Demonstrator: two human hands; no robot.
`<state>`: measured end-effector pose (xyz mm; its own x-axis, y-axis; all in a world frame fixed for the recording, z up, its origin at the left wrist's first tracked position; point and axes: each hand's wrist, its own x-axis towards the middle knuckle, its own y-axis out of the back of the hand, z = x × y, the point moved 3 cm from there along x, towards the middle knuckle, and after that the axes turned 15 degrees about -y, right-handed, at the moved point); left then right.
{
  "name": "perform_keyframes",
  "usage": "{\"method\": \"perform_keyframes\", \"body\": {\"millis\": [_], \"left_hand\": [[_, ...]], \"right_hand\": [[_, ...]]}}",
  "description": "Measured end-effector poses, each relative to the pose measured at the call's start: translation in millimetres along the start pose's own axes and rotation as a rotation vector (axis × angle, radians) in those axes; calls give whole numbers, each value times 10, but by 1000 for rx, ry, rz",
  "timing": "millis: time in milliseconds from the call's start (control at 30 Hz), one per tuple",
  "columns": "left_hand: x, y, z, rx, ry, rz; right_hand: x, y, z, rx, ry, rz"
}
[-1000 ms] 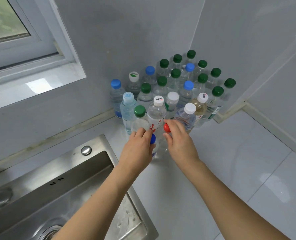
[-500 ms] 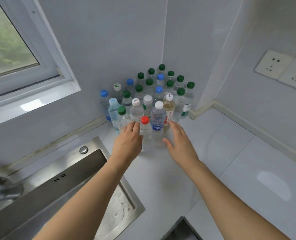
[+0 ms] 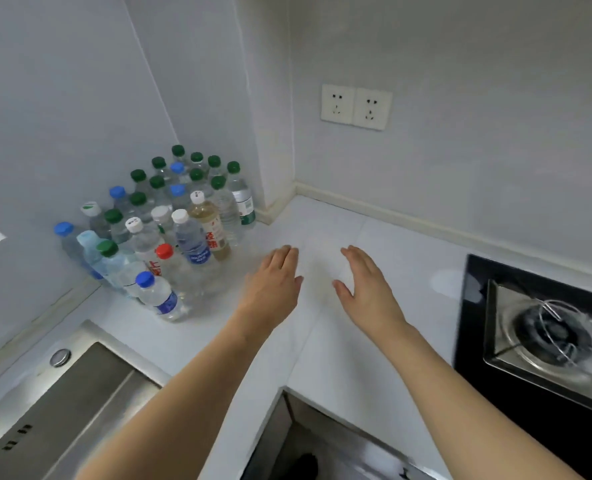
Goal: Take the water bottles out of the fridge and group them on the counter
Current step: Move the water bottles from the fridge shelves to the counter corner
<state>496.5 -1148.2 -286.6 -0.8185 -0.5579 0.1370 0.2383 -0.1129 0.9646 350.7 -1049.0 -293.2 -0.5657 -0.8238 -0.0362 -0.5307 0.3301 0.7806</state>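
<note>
Several clear water bottles [image 3: 183,216] with green, blue, white and red caps stand packed together in the corner of the white counter [image 3: 325,341]. A small blue-capped bottle [image 3: 157,294] stands at the group's front edge, and a red-capped bottle [image 3: 173,268] is just behind it. My left hand [image 3: 274,285] hovers over the counter to the right of the bottles, fingers straight, holding nothing. My right hand [image 3: 367,287] is beside it, farther right, also flat and empty. Neither hand touches a bottle.
A steel sink [image 3: 55,407] lies at the lower left. A black gas hob [image 3: 544,334] with a burner sits at the right. Two wall sockets [image 3: 356,106] are above the counter. The counter's front edge drops off at the bottom centre.
Both hands let go of the blue-capped and red-capped bottles, now standing in the group, and drew back to the right. The view swung right, bringing the hob into sight.
</note>
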Motion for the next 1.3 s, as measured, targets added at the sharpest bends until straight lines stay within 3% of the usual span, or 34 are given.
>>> {"method": "perform_keyframes", "body": {"millis": [233, 633, 900, 1300], "left_hand": [[608, -272, 679, -29, -284, -58], [1004, -661, 1722, -165, -700, -177], [717, -653, 3033, -201, -970, -185], [-470, -884, 5113, -226, -1286, -204]], "right_hand": [[-245, 598, 677, 16, -246, 186], [-974, 1164, 1258, -8, -590, 434], [-2067, 1682, 1723, 30, -767, 642], [-4132, 2288, 2562, 53, -992, 814]]}}
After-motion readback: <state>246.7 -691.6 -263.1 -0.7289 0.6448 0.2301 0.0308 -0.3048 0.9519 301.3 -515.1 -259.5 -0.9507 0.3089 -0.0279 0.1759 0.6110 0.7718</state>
